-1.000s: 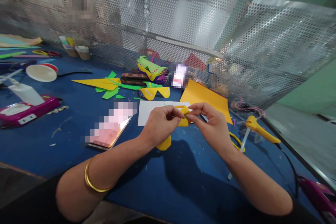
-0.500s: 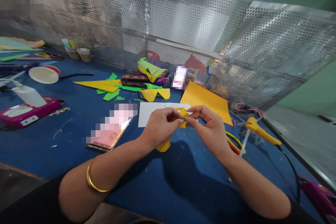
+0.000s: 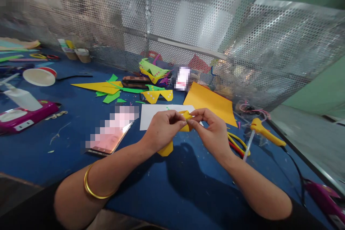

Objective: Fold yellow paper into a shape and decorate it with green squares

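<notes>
Pinching a folded yellow paper piece (image 3: 186, 119) between our left hand (image 3: 161, 129) and right hand (image 3: 212, 133) — thumbs and forefingers closed on its creased top, a loose flap hanging below our left palm, just above the blue table (image 3: 81, 129) — white sheet (image 3: 151, 115) behind.

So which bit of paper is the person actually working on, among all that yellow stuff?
Start at the blue table and find the white sheet near its middle. Just in front of it, the left hand and right hand meet on a small folded yellow piece. Unlike the flat yellow sheet behind, it is pinched up off the table.
</notes>
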Tool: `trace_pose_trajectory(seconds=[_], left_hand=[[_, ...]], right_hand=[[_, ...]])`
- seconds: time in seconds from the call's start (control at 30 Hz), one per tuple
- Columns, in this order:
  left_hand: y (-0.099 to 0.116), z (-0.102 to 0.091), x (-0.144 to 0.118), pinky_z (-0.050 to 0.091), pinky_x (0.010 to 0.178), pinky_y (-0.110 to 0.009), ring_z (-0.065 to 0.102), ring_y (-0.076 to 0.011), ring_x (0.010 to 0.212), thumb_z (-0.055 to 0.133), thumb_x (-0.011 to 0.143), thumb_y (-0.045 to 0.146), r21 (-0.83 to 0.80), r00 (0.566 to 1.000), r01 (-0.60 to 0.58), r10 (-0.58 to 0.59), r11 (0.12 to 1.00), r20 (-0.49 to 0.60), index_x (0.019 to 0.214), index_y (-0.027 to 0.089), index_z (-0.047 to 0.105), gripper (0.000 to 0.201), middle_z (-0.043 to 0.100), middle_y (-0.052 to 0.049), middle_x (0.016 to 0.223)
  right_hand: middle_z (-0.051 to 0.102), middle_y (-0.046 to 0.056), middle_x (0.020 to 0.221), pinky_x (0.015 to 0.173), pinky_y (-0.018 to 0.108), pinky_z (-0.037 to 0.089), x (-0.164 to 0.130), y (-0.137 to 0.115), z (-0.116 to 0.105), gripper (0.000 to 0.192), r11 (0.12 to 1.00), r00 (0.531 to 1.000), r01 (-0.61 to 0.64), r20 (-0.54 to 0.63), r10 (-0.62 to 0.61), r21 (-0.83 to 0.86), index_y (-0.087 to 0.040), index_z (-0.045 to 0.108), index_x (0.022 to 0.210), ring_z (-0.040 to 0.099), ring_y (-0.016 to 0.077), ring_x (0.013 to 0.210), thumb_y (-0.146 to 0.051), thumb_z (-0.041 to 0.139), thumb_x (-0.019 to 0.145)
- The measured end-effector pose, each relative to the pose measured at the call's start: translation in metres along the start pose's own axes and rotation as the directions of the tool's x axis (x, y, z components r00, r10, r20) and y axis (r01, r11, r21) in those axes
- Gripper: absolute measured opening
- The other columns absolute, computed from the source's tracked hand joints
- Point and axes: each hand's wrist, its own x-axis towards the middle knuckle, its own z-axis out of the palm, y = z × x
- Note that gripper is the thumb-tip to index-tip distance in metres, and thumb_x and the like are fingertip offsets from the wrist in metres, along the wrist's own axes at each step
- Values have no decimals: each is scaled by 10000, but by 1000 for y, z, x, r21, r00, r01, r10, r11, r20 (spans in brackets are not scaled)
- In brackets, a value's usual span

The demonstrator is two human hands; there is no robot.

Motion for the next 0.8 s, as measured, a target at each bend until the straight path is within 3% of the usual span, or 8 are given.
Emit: trace_pose_trajectory(seconds=[0.23,0.4,0.57,0.8], left_hand=[[4,0,-2,426,533,-223,519,-99,557,655,759,241,6,1000,8,-8,1000,-16,737,153,666,92,626,11,660],[5,-1,-2,443,554,-228,529,-104,579,674,758,273,-11,999,8,-9,1000,-42,741,154,669,120,629,13,669],[5,-1,-2,438,551,-226,524,-100,570,665,765,271,13,999,-10,10,1000,-46,746,156,671,117,632,12,678],[5,0,-2,428,532,-227,513,-96,544,649,767,273,26,999,-8,9,1000,-40,746,160,664,117,623,15,669]], right_hand=[[696,-10,721,680,296,488,3,0,-4,65,999,1000,28,-13,-28,34,-214,661,863,643,155,674,-278,647,859],[678,17,848,818,342,478,6,0,-6,39,997,992,75,-97,-76,-15,-220,682,810,633,182,846,-253,675,830],[664,66,1071,973,424,424,4,1,-2,51,999,997,10,-75,-6,49,-220,685,758,613,236,1066,-259,711,779],[665,80,1072,984,409,411,1,2,3,105,995,999,-18,-28,21,100,-209,664,704,613,233,1069,-262,675,794]])
